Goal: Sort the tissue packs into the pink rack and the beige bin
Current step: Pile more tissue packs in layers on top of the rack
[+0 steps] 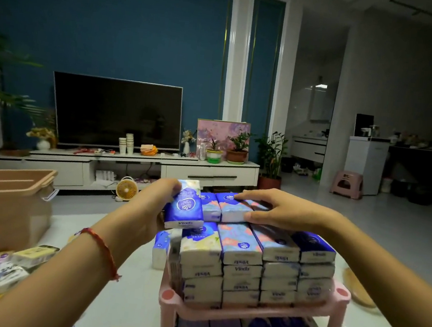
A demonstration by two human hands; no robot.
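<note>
– How far along is the sorting?

– They're filling the pink rack (342, 294), I'd say. Its top shelf carries a block of tissue packs (241, 247) several layers deep, with one more row sitting on top along the far side. The left hand (150, 207) grips a blue pack (184, 207) upright, fingers wrapped round its left side, just at the left end of that far row.

– And the other hand?

– The right hand (281, 209) lies spread over the far row. Its fingers are nearly straight on top and the thumb is against a near end. It lifts nothing, so I take it to be steadying the row.

– So what comes next?

– Probably the blue pack gets tipped flat and slid in beside its neighbours, square with them, without shoving the pile. The stack is tall and nothing walls it in.

– What are the packs like?

– Soft oblong bricks in glossy film, blue or floral on the faces and pale at the ends. I'd expect them to give under a squeeze and slip on one another. The rack looks like smooth moulded plastic with round posts.

– And the beige bin (9, 188)?

– It's at the left on the worktop (133, 274), rigid and straight-walled. Loose packs (1, 272) lie blurred at the near left, unsorted.
</note>
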